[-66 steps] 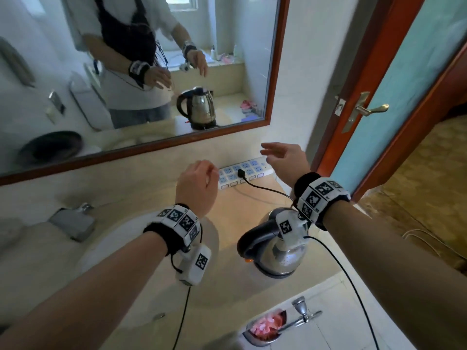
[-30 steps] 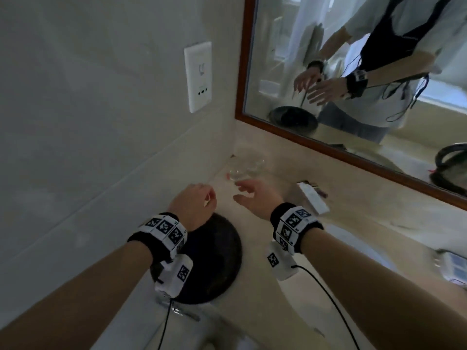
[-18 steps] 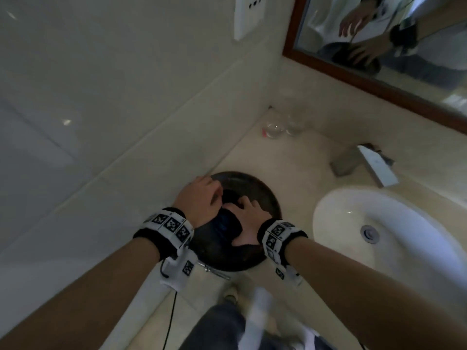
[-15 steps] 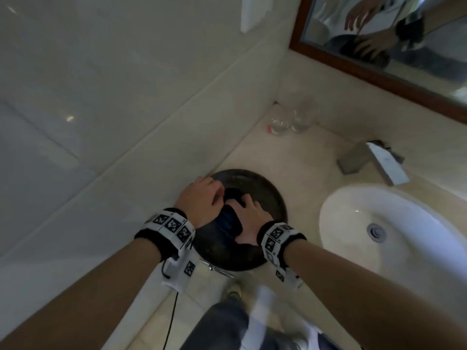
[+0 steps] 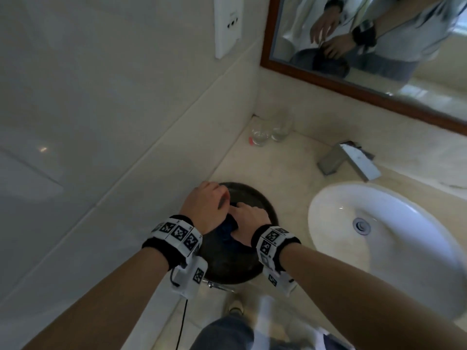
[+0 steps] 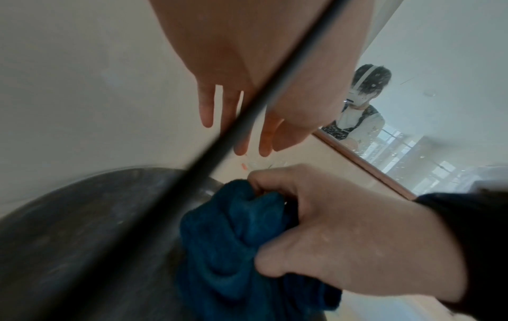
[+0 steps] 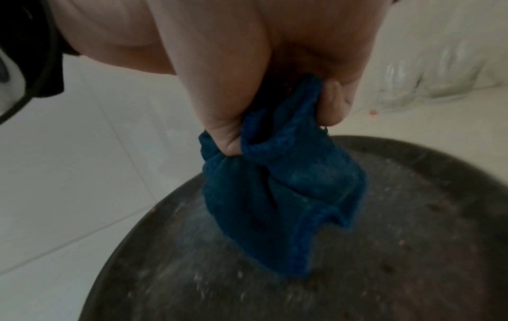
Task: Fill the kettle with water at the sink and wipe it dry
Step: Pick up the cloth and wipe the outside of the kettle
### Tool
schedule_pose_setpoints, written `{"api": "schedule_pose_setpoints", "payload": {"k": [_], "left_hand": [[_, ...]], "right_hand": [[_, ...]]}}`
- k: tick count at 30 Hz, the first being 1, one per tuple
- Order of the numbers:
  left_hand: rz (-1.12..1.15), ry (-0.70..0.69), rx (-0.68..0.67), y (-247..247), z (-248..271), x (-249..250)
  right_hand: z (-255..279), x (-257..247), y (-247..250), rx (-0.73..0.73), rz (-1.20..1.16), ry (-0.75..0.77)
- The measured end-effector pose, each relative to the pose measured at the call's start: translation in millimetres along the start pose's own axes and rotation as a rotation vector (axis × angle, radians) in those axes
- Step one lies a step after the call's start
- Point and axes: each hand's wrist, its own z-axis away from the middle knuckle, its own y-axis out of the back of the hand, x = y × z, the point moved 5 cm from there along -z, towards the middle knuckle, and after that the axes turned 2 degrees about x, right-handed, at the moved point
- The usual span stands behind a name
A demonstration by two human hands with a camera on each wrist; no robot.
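Note:
A crumpled blue cloth (image 5: 228, 227) lies on a dark round tray (image 5: 255, 198) at the counter's left end, against the tiled wall. My right hand (image 5: 249, 217) grips the cloth's top in a bunch; the right wrist view shows thumb and fingers pinching the cloth (image 7: 280, 195) while its lower end rests on the tray (image 7: 412, 217). My left hand (image 5: 206, 205) hovers over the tray's far-left rim and holds nothing; in the left wrist view its fingers (image 6: 206, 108) hang straight above the tray (image 6: 82, 217). The kettle is out of view.
A white sink basin (image 5: 404, 223) is set in the counter to the right, with a metal faucet (image 5: 353, 162) behind it. Two clear glasses (image 5: 260, 132) stand in the back corner. A framed mirror (image 5: 379, 46) and a wall socket (image 5: 227, 24) are above.
My view swung from the kettle at the counter's right end to the tray on the left. Both hands came down over the tray, and my right hand closed on the blue cloth.

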Motion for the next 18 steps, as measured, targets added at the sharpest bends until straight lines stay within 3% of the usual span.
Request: {"api": "schedule_pose_setpoints", "payload": {"k": [10, 18], "left_hand": [[-0.027, -0.282, 0.107, 56.6, -55.4, 127.3], [-0.016, -0.508, 0.087, 66.0, -65.8, 251.4]], "right_hand": [[76.5, 70.1, 124.7, 0.298, -0.02, -0.107], [170.7, 150.2, 172.9, 0.467, -0.025, -0.308]]}}
